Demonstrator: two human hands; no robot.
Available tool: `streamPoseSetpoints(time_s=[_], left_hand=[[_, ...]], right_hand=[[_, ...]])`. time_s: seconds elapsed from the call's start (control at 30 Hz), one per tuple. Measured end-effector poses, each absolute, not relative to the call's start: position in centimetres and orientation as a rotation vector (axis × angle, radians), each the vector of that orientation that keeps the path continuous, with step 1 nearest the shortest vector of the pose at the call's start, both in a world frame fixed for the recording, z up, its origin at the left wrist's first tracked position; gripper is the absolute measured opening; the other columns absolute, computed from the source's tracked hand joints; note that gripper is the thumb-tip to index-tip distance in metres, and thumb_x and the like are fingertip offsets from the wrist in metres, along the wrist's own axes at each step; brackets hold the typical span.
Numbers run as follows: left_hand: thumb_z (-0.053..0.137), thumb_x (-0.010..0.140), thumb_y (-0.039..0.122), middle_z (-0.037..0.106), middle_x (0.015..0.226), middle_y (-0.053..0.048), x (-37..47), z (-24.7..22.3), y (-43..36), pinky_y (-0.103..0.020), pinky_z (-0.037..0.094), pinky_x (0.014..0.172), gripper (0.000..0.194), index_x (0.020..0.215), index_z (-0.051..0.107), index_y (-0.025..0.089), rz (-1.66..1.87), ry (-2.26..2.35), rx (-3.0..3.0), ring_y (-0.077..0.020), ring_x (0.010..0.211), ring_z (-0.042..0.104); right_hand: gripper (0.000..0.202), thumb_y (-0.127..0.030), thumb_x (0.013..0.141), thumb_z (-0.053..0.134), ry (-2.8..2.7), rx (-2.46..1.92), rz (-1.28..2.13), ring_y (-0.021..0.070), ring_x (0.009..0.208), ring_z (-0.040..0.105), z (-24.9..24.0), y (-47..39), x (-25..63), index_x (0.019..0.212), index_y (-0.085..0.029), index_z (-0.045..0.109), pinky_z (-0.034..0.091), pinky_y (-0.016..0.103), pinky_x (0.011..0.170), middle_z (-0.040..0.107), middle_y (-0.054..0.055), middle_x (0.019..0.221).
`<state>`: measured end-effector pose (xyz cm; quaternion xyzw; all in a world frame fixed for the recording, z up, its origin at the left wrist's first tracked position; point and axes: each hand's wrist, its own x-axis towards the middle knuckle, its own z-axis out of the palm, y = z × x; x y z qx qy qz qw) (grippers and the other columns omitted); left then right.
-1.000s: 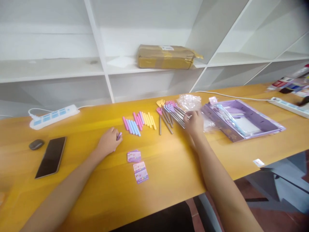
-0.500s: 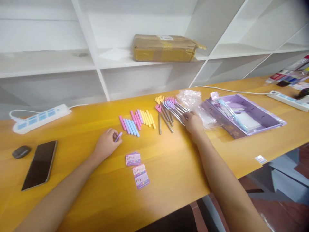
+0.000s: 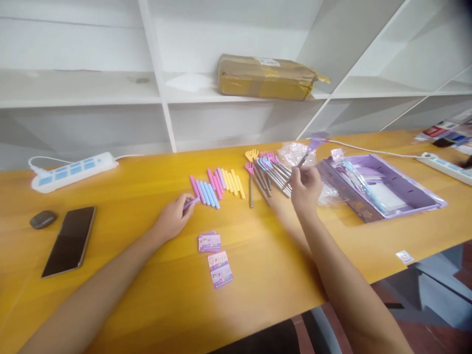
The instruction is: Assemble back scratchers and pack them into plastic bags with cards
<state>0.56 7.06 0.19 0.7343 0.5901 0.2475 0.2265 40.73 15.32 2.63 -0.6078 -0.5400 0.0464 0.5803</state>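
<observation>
Spanning the scene, the tabletop (image 3: 258, 290) carries a purple open box (image 3: 400, 184) at the right and a dark phone (image 3: 70, 241) at the left. The right hand (image 3: 307, 191) is closed on a purple-headed rod (image 3: 304, 158), its blurred head pointing up and to the far side. Just left of that hand lie the other metal rods (image 3: 250, 191), topped with small hand shapes. Farther left, the coloured tubes (image 3: 209, 195) lie side by side, between the hands and slightly beyond the left one. Pinched in the left hand (image 3: 175, 216) is a purple tube (image 3: 191, 202), its tip near them. Half a second earlier, the right hand was down at the rods; now it holds one clear of the group.
</observation>
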Motion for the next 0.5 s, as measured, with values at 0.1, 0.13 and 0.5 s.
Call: streamPoseSetpoints(time_s=[0.1,0.13,0.5], left_hand=[[0.042,0.108,0.044,0.073,0.128,-0.009,0.6,0.2,7.0,-0.041,0.052,0.099,0.031,0.129,0.057,0.027,0.671,1.532,2.097,-0.0274,0.116,0.070],[0.040,0.109,0.044,0.072,0.131,-0.009,0.7,0.3,6.9,-0.042,0.051,0.102,0.032,0.130,0.058,0.027,0.664,1.501,2.127,-0.0272,0.120,0.069],[0.041,0.108,0.042,0.074,0.137,-0.003,1.0,1.1,6.4,-0.040,0.052,0.105,0.039,0.136,0.066,0.035,0.537,1.324,2.232,-0.0247,0.117,0.071]], right_hand=[[0.038,-0.059,0.101,0.057,-1.184,-1.150,0.766,0.0125,0.059,0.047,3.8,11.9,34.6,0.098,-0.021,0.060,0.040,0.026,0.059,0.050,-0.002,0.067],[0.038,-0.060,0.101,0.059,-1.167,-1.067,0.948,0.0119,0.057,0.046,3.8,10.7,32.6,0.099,-0.022,0.060,0.038,0.026,0.057,0.048,-0.003,0.064],[0.045,-0.062,0.090,0.069,-0.981,-0.915,1.450,0.0085,0.049,0.041,-0.8,8.0,28.0,0.097,-0.018,0.069,0.032,0.026,0.049,0.059,-0.001,0.069]])
